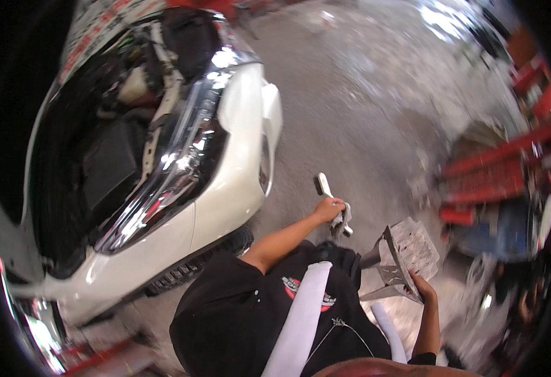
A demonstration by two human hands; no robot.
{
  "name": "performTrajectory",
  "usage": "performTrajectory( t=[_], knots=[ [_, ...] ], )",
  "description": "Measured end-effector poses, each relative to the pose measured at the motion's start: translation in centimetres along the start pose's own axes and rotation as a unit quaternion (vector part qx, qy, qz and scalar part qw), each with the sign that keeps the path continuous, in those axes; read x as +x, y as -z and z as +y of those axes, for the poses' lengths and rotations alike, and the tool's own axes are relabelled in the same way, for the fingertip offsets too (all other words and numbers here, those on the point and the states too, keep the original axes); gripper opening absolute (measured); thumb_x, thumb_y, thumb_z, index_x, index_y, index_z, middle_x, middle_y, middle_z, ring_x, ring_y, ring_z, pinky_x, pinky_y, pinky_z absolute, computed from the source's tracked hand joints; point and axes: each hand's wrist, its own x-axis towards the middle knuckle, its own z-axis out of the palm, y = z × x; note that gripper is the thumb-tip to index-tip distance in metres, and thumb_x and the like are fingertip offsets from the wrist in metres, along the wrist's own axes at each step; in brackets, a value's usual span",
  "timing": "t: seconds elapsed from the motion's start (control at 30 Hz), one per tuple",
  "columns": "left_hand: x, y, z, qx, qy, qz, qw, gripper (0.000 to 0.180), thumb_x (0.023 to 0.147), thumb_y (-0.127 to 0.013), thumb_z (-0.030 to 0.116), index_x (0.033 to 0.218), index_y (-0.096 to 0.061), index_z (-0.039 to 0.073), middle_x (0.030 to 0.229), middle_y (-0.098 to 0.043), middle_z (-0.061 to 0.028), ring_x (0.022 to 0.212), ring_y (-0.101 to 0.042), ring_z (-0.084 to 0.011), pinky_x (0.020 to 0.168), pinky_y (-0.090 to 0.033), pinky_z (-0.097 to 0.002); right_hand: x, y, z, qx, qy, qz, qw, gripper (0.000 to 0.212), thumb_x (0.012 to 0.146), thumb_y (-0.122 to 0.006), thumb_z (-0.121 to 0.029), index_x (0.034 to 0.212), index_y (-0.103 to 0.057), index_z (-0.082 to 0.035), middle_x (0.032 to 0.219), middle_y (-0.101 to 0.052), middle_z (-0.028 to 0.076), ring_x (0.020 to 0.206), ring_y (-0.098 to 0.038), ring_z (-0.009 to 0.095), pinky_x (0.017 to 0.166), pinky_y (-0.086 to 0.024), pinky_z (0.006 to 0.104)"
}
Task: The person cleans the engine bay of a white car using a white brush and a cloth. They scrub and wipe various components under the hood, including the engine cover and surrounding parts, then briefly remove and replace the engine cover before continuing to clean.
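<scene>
My left hand (pixel 329 209) is closed around a white-handled tool (pixel 322 185) together with a pale rag (pixel 344 221), held out in front of my chest. Lower and to the right, my right hand (pixel 423 288) grips the edge of a grey metal scoop-shaped tray (pixel 403 256) with a crumpled, dirty surface, tilted up toward me. My black shirt (pixel 250 314) with white straps fills the bottom middle of the view. Both hands hang above the concrete floor, just right of the car's front corner.
A white car (pixel 225 188) with its hood raised and its engine bay (pixel 112 151) exposed fills the left side, its front tyre (pixel 194 267) near my body. Red racks and tool carts (pixel 501 169) stand at the right. Grey concrete floor (pixel 363 94) stretches ahead.
</scene>
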Motion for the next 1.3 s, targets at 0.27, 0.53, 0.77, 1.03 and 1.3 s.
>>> performTrajectory(
  t=[0.27,0.53,0.77,1.03,1.3],
  knots=[
    [6.5,9.7,10.5,-0.015,-0.032,0.137,0.990,0.044,0.089,-0.071,0.030,0.123,-0.074,0.003,0.105,-0.078,-0.0148,0.097,-0.072,-0.0189,0.090,-0.055,-0.0350,19.5,15.7,-33.6,-0.315,0.105,-0.062,0.941,0.067,0.107,-0.048,-0.059,0.096,-0.077,0.001,0.077,-0.072,0.008,0.066,-0.068,0.016,0.064,-0.057,0.0318],
    [27.3,12.5,6.6,0.011,-0.029,0.055,0.998,0.038,0.088,-0.069,0.035,0.105,-0.079,0.002,0.099,-0.079,-0.0120,0.093,-0.073,-0.0202,0.086,-0.056,-0.0351,26.8,11.7,-68.2,-0.583,0.252,-0.099,0.766,0.061,0.100,-0.058,-0.059,0.126,-0.071,-0.004,0.122,-0.073,0.020,0.115,-0.068,0.032,0.099,-0.050,0.0413],
    [39.0,19.0,17.2,-0.238,0.101,0.106,0.960,0.040,0.088,-0.068,0.039,0.091,-0.078,0.001,0.089,-0.075,-0.0076,0.082,-0.067,-0.0166,0.077,-0.053,-0.0346,37.3,9.4,-93.5,-0.772,0.203,-0.072,0.598,0.068,0.096,-0.056,-0.067,0.136,-0.056,-0.012,0.125,-0.069,0.025,0.119,-0.065,0.041,0.099,-0.050,0.0507],
    [53.7,25.2,23.2,-0.285,0.117,0.234,0.922,0.032,0.094,-0.062,0.030,0.094,-0.077,0.002,0.082,-0.069,-0.0013,0.076,-0.060,-0.0115,0.070,-0.047,-0.0318,55.8,7.9,-117.8,-0.871,0.283,-0.185,0.357,0.072,0.092,-0.056,-0.069,0.130,-0.055,-0.007,0.104,-0.072,0.026,0.105,-0.068,0.047,0.091,-0.052,0.0547],
    [65.3,25.6,30.9,-0.421,0.167,0.317,0.833,0.028,0.097,-0.061,0.023,0.102,-0.077,0.001,0.088,-0.072,-0.0005,0.081,-0.062,-0.0094,0.072,-0.048,-0.0280,76.1,3.4,-136.4,-0.770,0.603,-0.075,0.195,0.060,0.084,-0.072,-0.048,0.133,-0.062,-0.015,0.121,-0.068,0.017,0.124,-0.060,0.037,0.106,-0.045,0.0461]
  ],
)
